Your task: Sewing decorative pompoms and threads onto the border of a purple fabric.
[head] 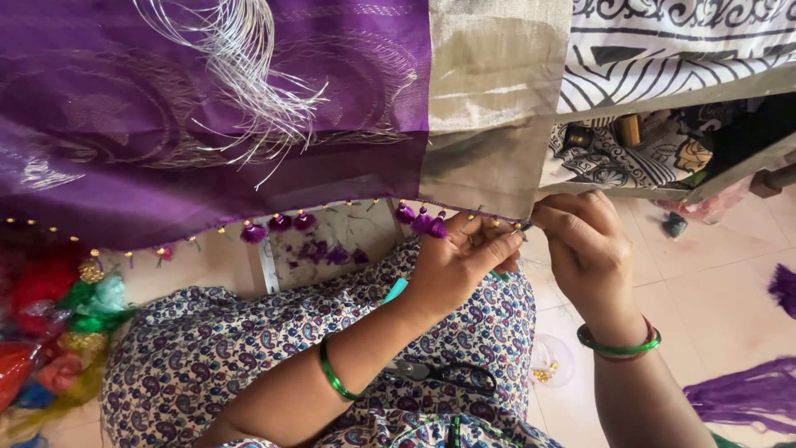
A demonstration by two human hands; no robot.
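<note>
left hand (454, 264), right hand (584, 249), both pinching purple cloth's (207, 116) tasselled edge

black-handled scissors (452, 375) on lap, colourful thread bundles (58, 332) left, small bead dish (549, 362)

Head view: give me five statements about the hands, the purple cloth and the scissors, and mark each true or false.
1. Both hands work at the lower edge of the purple cloth. True: the left hand and right hand meet at the edge under the gold panel.
2. The scissors are in the right hand. False: they lie on the lap.
3. Purple tassels hang along the cloth's edge. True.
4. Both wrists are bare. False: each wears a green bangle.
5. The cloth's edge carries no beads. False: small gold beads dot it.
</note>
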